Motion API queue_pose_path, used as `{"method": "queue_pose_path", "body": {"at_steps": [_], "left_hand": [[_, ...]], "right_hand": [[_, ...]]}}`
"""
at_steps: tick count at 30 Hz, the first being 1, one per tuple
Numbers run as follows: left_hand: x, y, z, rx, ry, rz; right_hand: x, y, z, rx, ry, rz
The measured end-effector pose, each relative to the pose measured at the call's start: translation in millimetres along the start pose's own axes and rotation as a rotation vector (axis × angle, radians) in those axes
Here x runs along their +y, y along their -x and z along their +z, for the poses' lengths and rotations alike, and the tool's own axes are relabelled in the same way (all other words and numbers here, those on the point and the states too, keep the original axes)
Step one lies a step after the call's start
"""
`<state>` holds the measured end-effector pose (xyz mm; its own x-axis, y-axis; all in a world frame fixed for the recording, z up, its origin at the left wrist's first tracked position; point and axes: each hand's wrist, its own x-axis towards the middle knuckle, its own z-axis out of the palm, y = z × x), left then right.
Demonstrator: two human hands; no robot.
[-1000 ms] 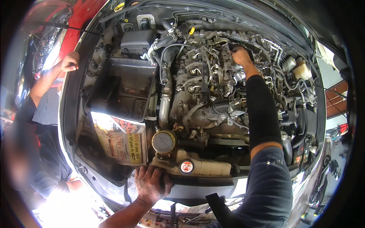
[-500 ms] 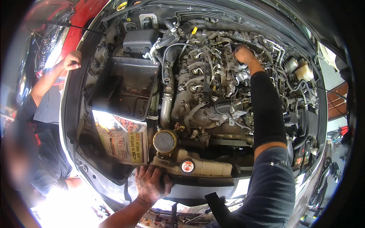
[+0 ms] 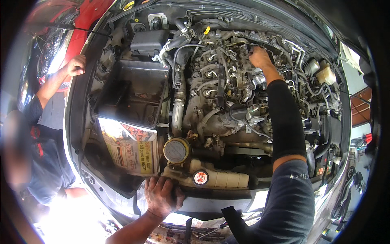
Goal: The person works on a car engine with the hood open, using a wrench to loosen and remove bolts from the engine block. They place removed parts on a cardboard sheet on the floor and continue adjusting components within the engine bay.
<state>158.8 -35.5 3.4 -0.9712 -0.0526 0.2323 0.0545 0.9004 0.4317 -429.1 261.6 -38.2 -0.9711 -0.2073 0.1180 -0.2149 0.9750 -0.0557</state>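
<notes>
My left hand (image 3: 163, 197) rests at the front of the open engine bay, fingers curled over the front panel (image 3: 215, 202). Just beyond it are a pale plastic reservoir (image 3: 223, 179) with a round cap (image 3: 200, 177) and a larger yellow-rimmed cap (image 3: 177, 150). With the arm in a black sleeve, my right hand (image 3: 260, 57) reaches far across the engine (image 3: 203, 105). Its fingers are closed among pipes and fittings near the back; what they hold, if anything, is hidden. A black filler cap (image 3: 238, 112) sits nearer, left of that forearm.
An open black airbox (image 3: 132, 95) lies on the left, with a printed sheet (image 3: 128, 150) in front of it. Another person's hand (image 3: 76, 65) rests on the left fender. A whitish fluid reservoir (image 3: 326, 76) stands at the far right.
My right hand has shifted slightly left among the engine parts, and a dark piece by its fingertips shows less. The other person has moved a little. My left hand stays put.
</notes>
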Motion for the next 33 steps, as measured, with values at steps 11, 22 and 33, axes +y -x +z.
{"method": "queue_pose_path", "body": {"at_steps": [11, 22, 33], "left_hand": [[0, 0, 0, -0.002, 0.013, -0.021], [-1, 3, 0, 0.0, 0.013, -0.011], [3, 1, 1, -0.007, 0.043, -0.024]], "right_hand": [[15, -30, -31, -0.426, 0.156, -0.083], [17, -12, 1, -0.214, -0.051, 0.017], [-34, 9, -15, -0.181, 0.074, -0.136]]}}
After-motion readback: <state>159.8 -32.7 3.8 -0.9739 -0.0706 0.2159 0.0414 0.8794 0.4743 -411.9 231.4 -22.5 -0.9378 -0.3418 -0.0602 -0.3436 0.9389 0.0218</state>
